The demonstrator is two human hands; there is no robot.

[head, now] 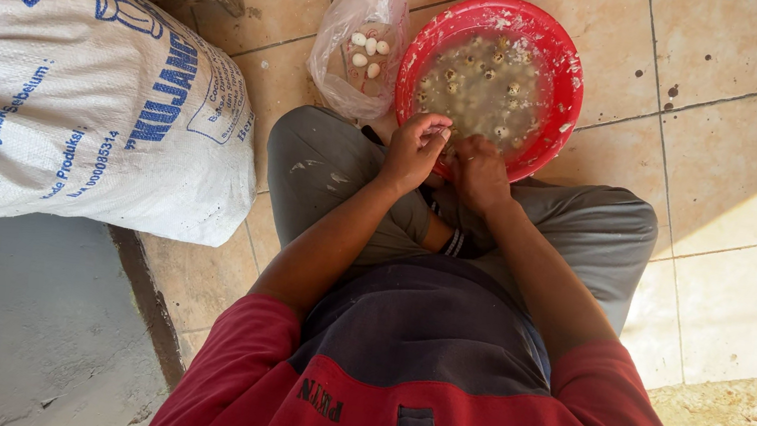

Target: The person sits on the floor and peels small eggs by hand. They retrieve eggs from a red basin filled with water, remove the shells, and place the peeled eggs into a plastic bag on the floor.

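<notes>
We record first the large white woven plastic sack with blue printing (pixel 65 82), lying on its side on the tan tiled floor (pixel 756 131), at the person's left and well apart from the hands. Next in size is the round red plastic basin (pixel 565 60), standing on the tiles directly in front of the crossed legs in grey trousers (pixel 325 164); it holds cloudy water with many small speckled eggs (pixel 487 73) floating in it. Just beside the basin, on its left, sits a crumpled clear plastic bag (pixel 347 61) containing a few small peeled white eggs (pixel 369 47).

We find both hands raised together at the near rim of the basin, touching one another. The left hand (pixel 414 148) has its fingers curled inward and pinched together; the right hand (pixel 478 170) is likewise curled closed against it. Whatever small item is pressed between the fingertips is hidden by the fingers, and we cannot tell what it is. The forearms emerge from red sleeves (pixel 251 345)
</notes>
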